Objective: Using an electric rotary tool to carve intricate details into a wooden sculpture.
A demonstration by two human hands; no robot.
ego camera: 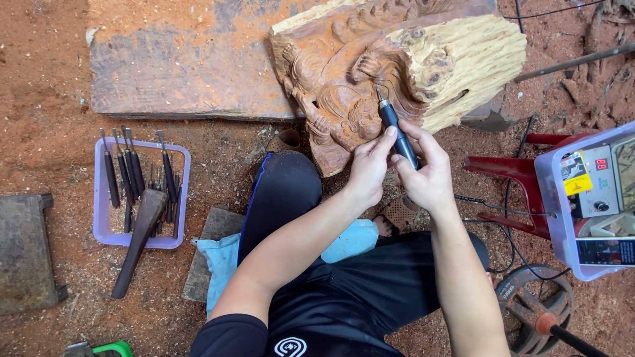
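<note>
A reddish carved wood block (344, 86) with pale raw wood on its right side rests against my knee. My right hand (426, 172) grips a black pen-shaped rotary carving tool (395, 129), its thin bit touching the carved relief. My left hand (370, 165) is closed beside it, thumb and fingers pressed against the tool's shaft and the lower edge of the carving. A cable runs from the tool to the right.
A purple tray (102, 218) of several dark-handled chisels lies at left, a wooden mallet (139, 241) across it. A thick plank (185, 66) lies behind. A control box in a clear bin (585, 198) sits on a red stool (509, 172) at right. Sawdust covers the ground.
</note>
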